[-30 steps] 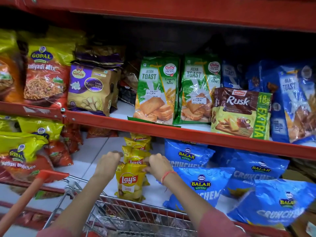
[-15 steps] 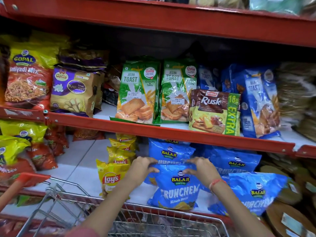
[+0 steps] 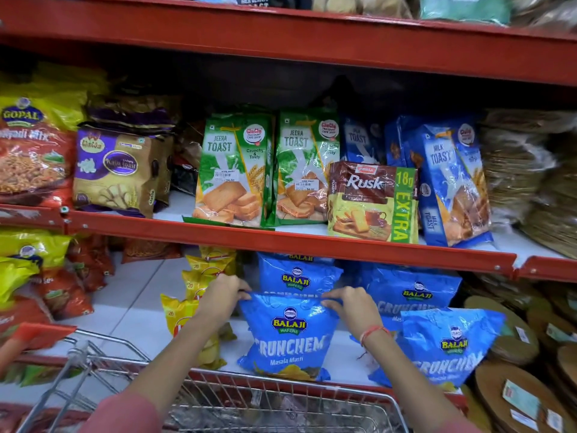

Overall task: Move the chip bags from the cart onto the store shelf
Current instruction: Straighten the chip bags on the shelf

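Observation:
A blue Balaji Crunchem chip bag point(image 3: 288, 335) stands upright at the front of the lower white shelf point(image 3: 131, 295). My left hand point(image 3: 223, 296) pinches its top left corner and my right hand point(image 3: 354, 304) pinches its top right corner. More blue Balaji bags stand behind it point(image 3: 298, 276) and to its right point(image 3: 449, 345). A row of yellow Lay's bags point(image 3: 187, 307) stands just left of my left hand. The wire cart point(image 3: 256, 404) is right below the shelf edge, under my forearms.
The red shelf rail point(image 3: 281, 240) runs close above my hands. Toast and rusk packs point(image 3: 371, 201) fill the shelf above. Gopal snack bags point(image 3: 28, 276) sit at the left. Round flat packs point(image 3: 512, 342) are stacked at the right. The cart's red handle point(image 3: 40, 334) is at the lower left.
My hands left the yellow Lay's bags and moved right onto the front blue Balaji bag, which they now hold by its top corners. The view shifted right and upward.

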A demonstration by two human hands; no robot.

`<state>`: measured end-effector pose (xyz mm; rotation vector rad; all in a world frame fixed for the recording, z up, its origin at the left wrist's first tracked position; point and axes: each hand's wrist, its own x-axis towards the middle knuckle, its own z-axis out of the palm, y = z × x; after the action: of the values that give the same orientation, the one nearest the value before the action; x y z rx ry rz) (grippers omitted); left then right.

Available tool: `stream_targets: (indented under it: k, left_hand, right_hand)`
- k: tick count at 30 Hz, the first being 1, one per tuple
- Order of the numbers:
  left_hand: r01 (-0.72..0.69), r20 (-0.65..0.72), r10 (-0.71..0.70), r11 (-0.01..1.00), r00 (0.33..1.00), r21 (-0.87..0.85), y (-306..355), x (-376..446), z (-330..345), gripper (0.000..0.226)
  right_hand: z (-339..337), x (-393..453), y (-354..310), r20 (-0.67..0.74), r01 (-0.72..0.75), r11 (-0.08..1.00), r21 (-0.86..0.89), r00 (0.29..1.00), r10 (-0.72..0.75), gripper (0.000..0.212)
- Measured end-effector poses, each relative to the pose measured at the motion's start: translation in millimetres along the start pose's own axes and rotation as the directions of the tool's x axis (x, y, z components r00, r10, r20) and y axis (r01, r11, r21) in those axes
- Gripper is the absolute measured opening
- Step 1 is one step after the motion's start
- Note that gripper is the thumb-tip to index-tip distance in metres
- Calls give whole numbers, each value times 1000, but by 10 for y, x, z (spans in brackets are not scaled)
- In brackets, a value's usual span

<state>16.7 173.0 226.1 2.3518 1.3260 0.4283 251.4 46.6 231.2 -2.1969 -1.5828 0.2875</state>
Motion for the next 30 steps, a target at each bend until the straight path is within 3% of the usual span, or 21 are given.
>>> stream_targets:
  k: [5, 10, 17, 20, 27, 30]
  left_hand:
    - [-3, -16, 4, 997, 1000, 77, 37, -23, 25, 19]
    - [-106, -79, 108, 994, 991, 29, 521, -111, 121, 34]
    - [-303, -10, 304, 945, 953, -120, 1607, -95, 590, 31]
    - [-339, 38, 349, 928, 936, -156, 2042, -41, 870, 29]
    - [-266, 123, 274, 961, 954, -76, 2598, 106, 1457, 19]
    - [-228, 108, 237, 969, 965, -94, 2586, 154, 1508, 17]
  right_hand:
    - [-18, -17, -11, 9, 18, 1000, 16, 1000, -18, 24]
    - [-273, -175, 216, -113, 31, 998, 52, 993, -25, 33]
    - [-709, -405, 1022, -323, -110, 991, 74, 938, 128, 21]
    - [-851, -472, 1442, -359, -220, 975, -9, 911, 202, 21]
    - [-851, -544, 2125, -456, -448, 871, -203, 830, 320, 28]
    - [-760, -534, 2298, -445, -408, 887, -217, 850, 282, 30]
